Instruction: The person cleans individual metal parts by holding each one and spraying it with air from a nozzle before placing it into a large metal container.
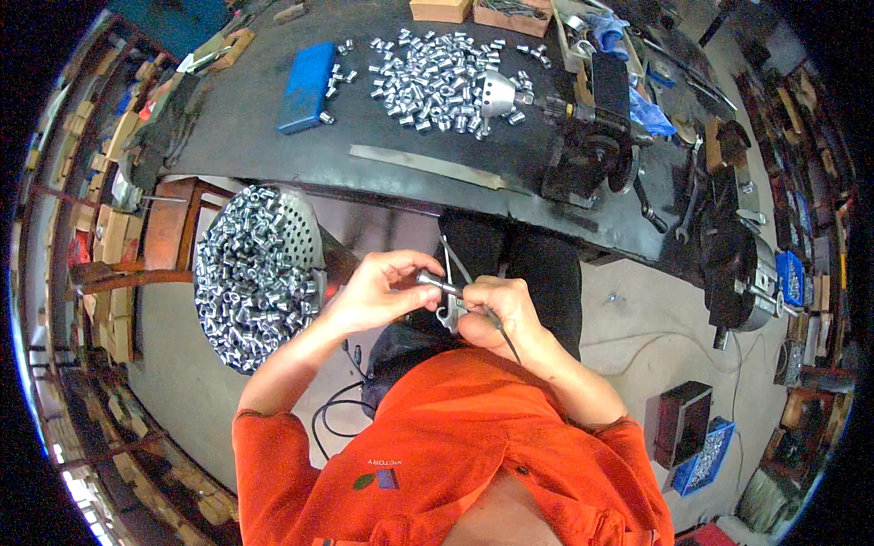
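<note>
Between the thumb and fingers of my left hand is a small shiny metal sleeve. My right hand is closed around a slim grey tool with a dark section that meets the sleeve; whether it enters the bore I cannot tell. Thin metal arms and a curved hook-like end show between the hands, and a thin grey length trails below my right hand. Both hands are close together above my lap. Left of my left arm, a perforated metal bowl holds a heap of similar metal sleeves.
On the dark workbench ahead lie a pile of metal sleeves, a perforated scoop, a blue box and a flat metal strip. A black hand-cranked device stands right. Shelves line both sides; black cable hangs at lower left.
</note>
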`<act>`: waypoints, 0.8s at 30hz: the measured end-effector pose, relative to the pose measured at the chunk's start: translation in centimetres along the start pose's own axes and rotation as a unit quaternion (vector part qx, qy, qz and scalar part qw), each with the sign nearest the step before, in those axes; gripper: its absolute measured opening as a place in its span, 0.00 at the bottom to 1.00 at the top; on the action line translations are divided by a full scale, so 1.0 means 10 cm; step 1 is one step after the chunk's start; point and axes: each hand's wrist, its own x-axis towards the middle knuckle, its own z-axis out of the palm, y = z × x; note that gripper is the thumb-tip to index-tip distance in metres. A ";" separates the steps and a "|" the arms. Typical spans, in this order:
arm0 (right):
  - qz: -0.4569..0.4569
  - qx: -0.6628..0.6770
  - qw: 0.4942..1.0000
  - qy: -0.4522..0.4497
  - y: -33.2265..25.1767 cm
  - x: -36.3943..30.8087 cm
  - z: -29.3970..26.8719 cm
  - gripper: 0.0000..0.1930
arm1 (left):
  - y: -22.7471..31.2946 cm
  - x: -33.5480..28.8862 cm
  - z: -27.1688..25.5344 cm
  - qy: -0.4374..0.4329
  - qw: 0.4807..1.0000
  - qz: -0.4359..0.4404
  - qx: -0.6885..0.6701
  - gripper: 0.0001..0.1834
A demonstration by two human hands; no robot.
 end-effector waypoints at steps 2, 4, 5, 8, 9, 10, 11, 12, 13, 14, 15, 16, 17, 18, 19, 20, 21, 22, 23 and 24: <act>0.008 0.015 1.000 -0.001 0.00 -0.01 -0.01 0.06 | 0.03 0.02 0.00 -0.009 1.000 -0.023 0.011 0.11; 0.014 0.038 0.999 -0.001 0.01 -0.04 -0.05 0.07 | 0.04 0.04 -0.06 -0.002 0.998 -0.057 0.034 0.11; 0.010 0.037 0.999 0.008 0.02 -0.06 -0.09 0.09 | 0.06 0.06 -0.06 0.028 0.999 -0.014 0.038 0.09; -0.019 0.037 0.999 0.010 -0.03 -0.12 -0.26 0.15 | 0.02 0.11 -0.15 0.136 0.901 0.162 0.379 0.08; -0.052 0.054 0.997 0.014 -0.06 -0.14 -0.27 0.19 | -0.02 0.11 -0.18 0.144 0.877 0.170 0.425 0.10; -0.072 0.079 0.994 0.001 -0.13 -0.15 -0.31 0.20 | -0.06 0.11 -0.21 0.151 0.851 0.178 0.470 0.12; -0.097 0.090 0.991 -0.017 -0.19 -0.16 -0.33 0.19 | -0.09 0.12 -0.23 0.158 0.823 0.185 0.513 0.15; -0.123 0.100 0.987 -0.034 -0.24 -0.15 -0.34 0.19 | -0.11 0.13 -0.23 0.157 0.820 0.182 0.519 0.15; -0.135 0.113 0.984 -0.040 -0.28 -0.15 -0.33 0.18 | -0.13 0.14 -0.23 0.156 0.817 0.180 0.525 0.15; -0.135 0.120 0.983 -0.045 -0.30 -0.16 -0.32 0.18 | -0.13 0.15 -0.23 0.156 0.814 0.177 0.531 0.15; -0.133 0.112 0.984 -0.049 -0.33 -0.15 -0.31 0.18 | -0.12 0.15 -0.22 0.160 0.815 0.193 0.522 0.14; -0.132 0.103 0.984 -0.052 -0.35 -0.14 -0.31 0.18 | -0.11 0.16 -0.21 0.165 0.816 0.209 0.512 0.13; -0.124 0.102 0.985 -0.054 -0.35 -0.13 -0.30 0.18 | -0.10 0.16 -0.20 0.170 0.817 0.225 0.503 0.12; -0.118 0.100 0.986 -0.056 -0.35 -0.13 -0.29 0.18 | -0.10 0.16 -0.20 0.170 0.816 0.229 0.503 0.12; -0.111 0.099 0.987 -0.059 -0.35 -0.12 -0.28 0.17 | -0.09 0.15 -0.21 0.169 0.815 0.234 0.502 0.12; -0.103 0.111 0.987 -0.062 -0.35 -0.09 -0.27 0.17 | -0.09 0.15 -0.21 0.170 0.814 0.238 0.502 0.12; -0.094 0.123 0.986 -0.064 -0.35 -0.06 -0.26 0.17 | -0.09 0.16 -0.20 0.163 0.808 0.249 0.509 0.13; -0.085 0.135 0.985 -0.065 -0.35 -0.02 -0.25 0.17 | -0.11 0.16 -0.20 0.156 0.801 0.260 0.516 0.13; -0.076 0.128 0.987 -0.061 -0.31 0.01 -0.21 0.16 | -0.12 0.16 -0.19 0.149 0.795 0.272 0.522 0.14; -0.073 0.114 0.988 -0.068 -0.31 0.07 -0.20 0.16 | -0.13 0.18 -0.17 0.130 0.799 0.262 0.525 0.14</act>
